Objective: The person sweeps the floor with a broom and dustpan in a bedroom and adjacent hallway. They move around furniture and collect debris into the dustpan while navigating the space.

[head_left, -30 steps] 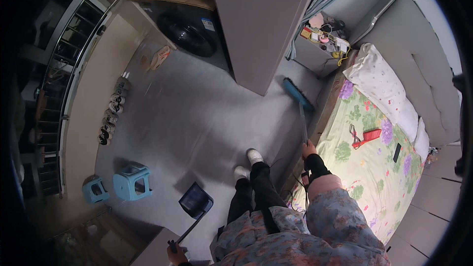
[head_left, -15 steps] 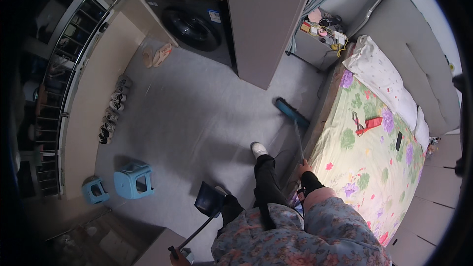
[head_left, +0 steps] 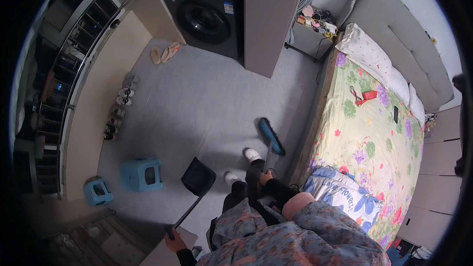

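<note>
My right hand [head_left: 266,177] is wrapped round the grey handle of a broom. The blue broom head [head_left: 271,136] with dark bristles rests on the grey floor, ahead of my right shoe and left of the bed. At the lower left, my left hand [head_left: 175,242] grips the long handle of a dustpan. The dark dustpan [head_left: 198,177] is at the handle's far end, left of my white shoes [head_left: 231,178]; whether it touches the floor I cannot tell. Broom and dustpan are well apart.
The bed [head_left: 345,133] with a floral sheet lies along the right. Two blue stools [head_left: 141,175] stand at the left, with a row of shoes [head_left: 118,111] by the wall beyond. A washing machine [head_left: 204,22], a grey column [head_left: 268,19] and a nightstand [head_left: 309,39] are at the back.
The broom head has moved left and nearer to me, away from the bed's side. My right hand came left with it. The dustpan has swung forward and left, and my left hand has risen.
</note>
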{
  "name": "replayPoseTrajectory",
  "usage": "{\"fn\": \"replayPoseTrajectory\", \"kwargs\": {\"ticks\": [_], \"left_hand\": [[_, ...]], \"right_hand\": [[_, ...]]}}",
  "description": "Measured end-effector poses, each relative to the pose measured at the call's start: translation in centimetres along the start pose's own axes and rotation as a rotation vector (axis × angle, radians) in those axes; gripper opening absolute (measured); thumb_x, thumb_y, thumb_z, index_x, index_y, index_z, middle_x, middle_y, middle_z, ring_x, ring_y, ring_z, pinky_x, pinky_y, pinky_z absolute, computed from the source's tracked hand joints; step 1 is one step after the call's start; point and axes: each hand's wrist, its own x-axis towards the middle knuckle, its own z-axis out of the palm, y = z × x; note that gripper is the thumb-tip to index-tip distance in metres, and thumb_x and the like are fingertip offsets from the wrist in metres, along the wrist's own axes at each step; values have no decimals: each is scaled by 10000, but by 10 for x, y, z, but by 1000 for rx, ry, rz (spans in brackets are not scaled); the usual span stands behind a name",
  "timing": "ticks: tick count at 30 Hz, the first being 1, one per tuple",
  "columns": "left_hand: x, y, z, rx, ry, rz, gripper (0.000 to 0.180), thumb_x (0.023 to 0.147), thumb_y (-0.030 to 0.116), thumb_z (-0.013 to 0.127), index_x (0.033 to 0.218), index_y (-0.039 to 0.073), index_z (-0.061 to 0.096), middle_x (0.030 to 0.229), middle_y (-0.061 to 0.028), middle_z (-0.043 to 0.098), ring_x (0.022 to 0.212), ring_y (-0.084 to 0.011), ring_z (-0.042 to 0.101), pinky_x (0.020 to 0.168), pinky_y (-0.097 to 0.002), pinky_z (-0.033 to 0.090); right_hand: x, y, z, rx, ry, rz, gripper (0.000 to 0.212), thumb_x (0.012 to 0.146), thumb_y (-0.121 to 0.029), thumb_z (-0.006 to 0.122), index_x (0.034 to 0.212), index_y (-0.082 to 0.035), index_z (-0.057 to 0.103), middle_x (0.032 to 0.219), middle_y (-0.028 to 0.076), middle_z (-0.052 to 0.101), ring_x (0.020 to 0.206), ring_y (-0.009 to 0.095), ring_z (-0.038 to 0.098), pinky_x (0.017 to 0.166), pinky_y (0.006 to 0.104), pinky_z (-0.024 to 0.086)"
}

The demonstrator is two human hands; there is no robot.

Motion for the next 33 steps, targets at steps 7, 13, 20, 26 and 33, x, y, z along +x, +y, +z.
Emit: {"fn": "replayPoseTrajectory", "kwargs": {"ticks": [7, 13, 20, 26, 33], "left_hand": [[-3, -12, 0, 111, 13, 55, 247, 744, 185, 620, 893, -2, 559, 726, -121, 589, 616, -198, 572, 582, -320, 455], [-21, -35, -8, 188, 32, -70, 248, 730, 198, 628, 876, 8, 567, 734, -123, 594, 668, -226, 583, 615, -335, 454], [-51, -34, -27, 308, 50, -187, 234, 730, 194, 622, 864, 10, 572, 700, -115, 587, 624, -210, 573, 578, -324, 447], [-76, -22, -30, 158, 93, -254, 231, 737, 180, 621, 825, -23, 559, 603, -57, 547, 499, -117, 515, 457, -264, 409], [-57, -36, -44, 190, 99, -177, 230, 743, 183, 625, 829, -18, 550, 575, -46, 523, 476, -113, 480, 443, -262, 384]], "right_hand": [[-64, 66, -38, 1057, 143, 196, 367, 820, -318, 472, 729, 25, 564, 646, 168, 579, 591, 256, 581, 514, 349, 455], [-100, 116, -90, 1510, 313, 507, 480, 840, -375, 445, 590, 29, 514, 535, 150, 540, 452, 251, 540, 434, 356, 436], [20, 203, -102, 1550, 322, 399, 428, 817, -306, 470, 628, 77, 496, 503, 148, 524, 409, 260, 544, 384, 367, 453], [29, 182, -129, 1315, 566, 598, 326, 824, -274, 430, 1034, -32, 493, 630, 156, 568, 455, 254, 569, 438, 348, 483], [-8, 145, -57, 663, 574, 549, 451, 777, -243, 443, 1222, -188, 396, 885, 199, 578, 805, 354, 561, 712, 443, 442]]}}
